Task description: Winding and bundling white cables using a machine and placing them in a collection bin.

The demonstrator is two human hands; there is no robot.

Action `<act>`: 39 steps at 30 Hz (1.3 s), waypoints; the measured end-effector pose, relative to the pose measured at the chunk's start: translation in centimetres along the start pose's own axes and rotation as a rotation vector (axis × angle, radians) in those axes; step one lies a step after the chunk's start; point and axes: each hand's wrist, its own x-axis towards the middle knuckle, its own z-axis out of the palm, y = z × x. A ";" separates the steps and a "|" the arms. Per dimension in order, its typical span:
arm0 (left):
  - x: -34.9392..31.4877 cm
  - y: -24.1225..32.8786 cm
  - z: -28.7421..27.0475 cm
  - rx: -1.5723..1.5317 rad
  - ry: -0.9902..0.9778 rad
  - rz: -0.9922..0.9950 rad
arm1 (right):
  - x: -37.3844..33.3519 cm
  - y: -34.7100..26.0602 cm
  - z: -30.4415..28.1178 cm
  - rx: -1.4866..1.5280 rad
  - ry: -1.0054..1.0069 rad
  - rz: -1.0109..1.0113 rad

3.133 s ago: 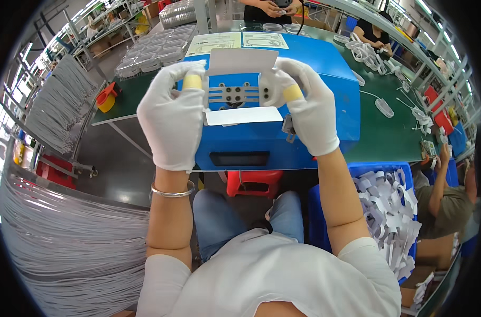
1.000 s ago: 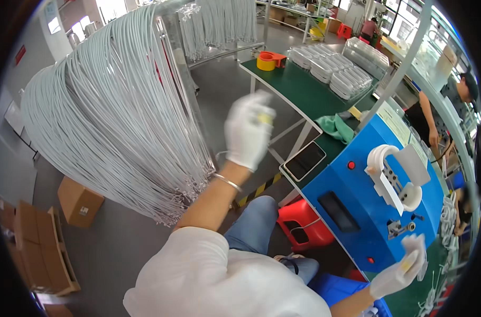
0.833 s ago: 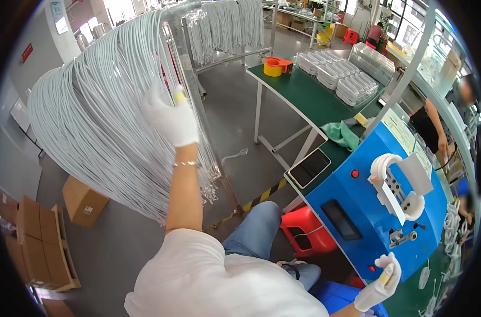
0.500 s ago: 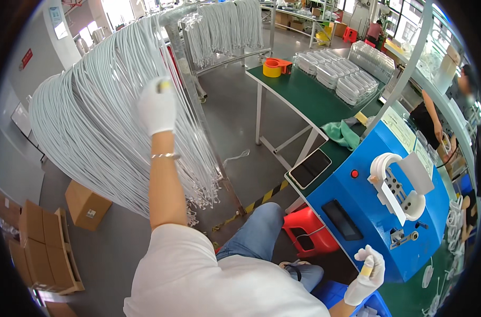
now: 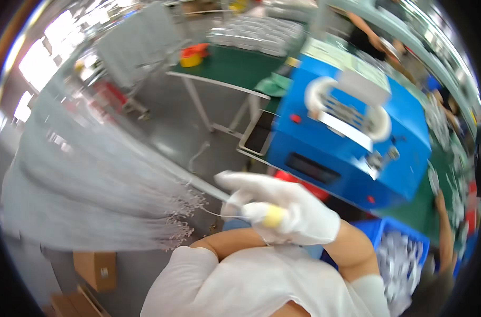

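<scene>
My right hand [image 5: 298,214], in a white glove with yellow tape on the thumb, is in front of my body, smeared by motion. Its index finger points out to the left, and the thumb and other fingers close on a thin white cable [image 5: 218,214]. This cable runs left toward the frayed lower ends of a big hanging bundle of white cables [image 5: 92,185]. My left forearm [image 5: 232,243] crosses my body and passes behind the right glove. The left hand is almost wholly hidden there, so its fingers cannot be made out.
A blue machine [image 5: 304,142] with a white coiled cable [image 5: 320,95] stands on the green bench at right. Beside it lie a phone [image 5: 259,132] and a tape dispenser [image 5: 192,55]. A blue bin [image 5: 375,227] of white pieces stands low right. Co-workers' arms show at far right.
My left hand has come down from the upper cable bundle to my body. My right hand has moved left from beside the machine to meet it. The view has swung right.
</scene>
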 end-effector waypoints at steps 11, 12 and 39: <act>-11.6 8.4 -10.0 -0.201 0.633 0.620 | -16.9 8.7 -10.0 0.229 0.627 -0.314; -13.7 8.5 -11.3 -0.299 0.571 0.786 | -17.9 10.9 -10.8 0.439 0.570 -0.510; -0.3 8.3 -11.6 -0.342 0.861 0.063 | -17.5 5.8 -7.0 -0.885 1.371 -0.310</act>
